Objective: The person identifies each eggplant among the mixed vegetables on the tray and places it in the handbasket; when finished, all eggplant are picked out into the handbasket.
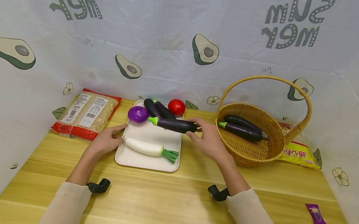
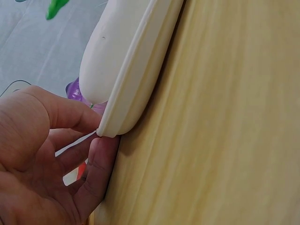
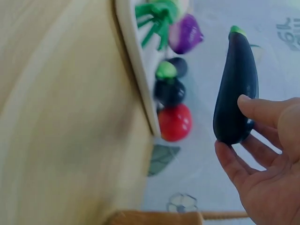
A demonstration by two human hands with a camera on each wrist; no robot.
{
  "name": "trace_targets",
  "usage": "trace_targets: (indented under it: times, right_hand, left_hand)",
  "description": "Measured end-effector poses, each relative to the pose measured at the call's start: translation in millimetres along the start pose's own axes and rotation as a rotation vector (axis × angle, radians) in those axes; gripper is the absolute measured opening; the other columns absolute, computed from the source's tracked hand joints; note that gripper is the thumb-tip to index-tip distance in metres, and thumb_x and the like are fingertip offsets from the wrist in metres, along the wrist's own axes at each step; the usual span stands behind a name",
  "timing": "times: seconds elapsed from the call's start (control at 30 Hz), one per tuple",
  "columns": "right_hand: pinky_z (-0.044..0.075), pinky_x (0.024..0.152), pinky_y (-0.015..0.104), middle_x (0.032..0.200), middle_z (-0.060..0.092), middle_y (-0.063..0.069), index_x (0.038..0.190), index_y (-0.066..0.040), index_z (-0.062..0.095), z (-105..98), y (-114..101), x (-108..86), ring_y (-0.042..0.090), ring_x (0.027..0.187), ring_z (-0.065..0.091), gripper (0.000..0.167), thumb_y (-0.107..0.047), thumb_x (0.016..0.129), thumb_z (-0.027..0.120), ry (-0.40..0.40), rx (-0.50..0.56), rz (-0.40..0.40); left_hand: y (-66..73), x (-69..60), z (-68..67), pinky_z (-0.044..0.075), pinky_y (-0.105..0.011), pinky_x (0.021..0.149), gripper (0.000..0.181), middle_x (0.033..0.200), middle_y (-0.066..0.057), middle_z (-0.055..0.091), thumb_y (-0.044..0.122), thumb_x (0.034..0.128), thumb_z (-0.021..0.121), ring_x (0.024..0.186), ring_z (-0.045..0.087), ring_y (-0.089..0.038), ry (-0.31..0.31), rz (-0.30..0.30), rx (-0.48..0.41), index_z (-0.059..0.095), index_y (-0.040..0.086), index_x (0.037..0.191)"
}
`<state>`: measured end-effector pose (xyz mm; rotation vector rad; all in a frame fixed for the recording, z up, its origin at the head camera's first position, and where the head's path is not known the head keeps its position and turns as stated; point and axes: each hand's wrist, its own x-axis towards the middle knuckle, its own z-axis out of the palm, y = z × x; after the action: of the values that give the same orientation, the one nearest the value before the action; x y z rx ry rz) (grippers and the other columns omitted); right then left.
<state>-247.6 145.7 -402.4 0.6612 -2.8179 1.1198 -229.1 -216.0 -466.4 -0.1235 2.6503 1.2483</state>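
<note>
My right hand (image 1: 209,138) grips a dark eggplant (image 3: 236,89) by its blunt end, its green cap pointing left above the tray in the head view. With thumb and fingers, my left hand (image 2: 51,150) pinches the rim at the left side of the white tray (image 1: 146,165). On the tray lie a white radish (image 1: 143,147) with green leaves, a purple onion (image 1: 138,114), a red tomato (image 1: 176,107) and two more eggplants (image 1: 164,110) at the back. The held eggplant is off the tray, as the right wrist view shows.
At the right stands a wicker basket (image 1: 246,162) with a tall handle and two eggplants (image 1: 242,131) inside. Behind it lies a yellow bag (image 1: 299,155). A red-edged bag of grain (image 1: 87,115) is left of the tray. A small purple packet (image 1: 316,215) lies far right.
</note>
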Motion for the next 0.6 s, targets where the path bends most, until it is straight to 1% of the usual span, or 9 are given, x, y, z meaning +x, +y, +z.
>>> trace_targets:
  times: [0.1,0.27,0.37,0.47,0.6]
  right_hand:
    - [0.052,0.102,0.052,0.133,0.066,0.015,0.135,-0.008,0.063,-15,1,-6.7,0.035,0.12,0.062,0.039,-0.015,0.097,0.071,0.026,-0.007,-0.014]
    - [0.051,0.103,0.053,0.138,0.063,0.015,0.139,-0.011,0.061,-39,8,-20.9,0.036,0.125,0.059,0.043,-0.016,0.098,0.071,0.063,-0.027,-0.002]
    - [0.05,0.104,0.055,0.143,0.058,0.017,0.145,-0.01,0.057,-51,15,-29.0,0.039,0.129,0.056,0.048,-0.017,0.099,0.069,0.071,-0.046,-0.019]
    - [0.05,0.103,0.055,0.146,0.055,0.018,0.148,-0.01,0.055,-62,24,-37.2,0.04,0.13,0.055,0.051,-0.019,0.1,0.067,0.076,-0.069,-0.024]
    - [0.05,0.103,0.056,0.146,0.054,0.019,0.147,-0.011,0.057,-74,41,-47.4,0.041,0.13,0.055,0.049,-0.018,0.1,0.068,0.085,-0.097,0.008]
  left_hand:
    - [-0.1,0.3,-0.5,0.038,-0.029,0.063,0.068,0.09,-0.01,0.052,0.016,0.0918,0.062,0.073,0.046,-0.02,-0.001,-0.003,-0.003,0.045,0.024,0.157]
    - [-0.3,1.1,-0.4,0.037,-0.029,0.062,0.068,0.085,-0.008,0.049,0.016,0.0918,0.061,0.07,0.045,-0.019,0.001,-0.002,0.002,0.046,0.025,0.157]
    - [0.4,0.7,-0.9,0.038,-0.029,0.062,0.068,0.087,-0.009,0.05,0.016,0.0918,0.061,0.071,0.046,-0.02,-0.003,-0.006,-0.009,0.045,0.025,0.157]
    - [0.7,0.1,-1.6,0.038,-0.028,0.062,0.068,0.089,-0.01,0.052,0.015,0.0921,0.061,0.071,0.046,-0.02,-0.003,-0.013,-0.02,0.046,0.025,0.157]
    - [0.6,-1.1,-2.1,0.039,-0.028,0.061,0.067,0.092,-0.011,0.054,0.014,0.0926,0.061,0.072,0.047,-0.02,-0.006,-0.014,-0.023,0.045,0.025,0.157]
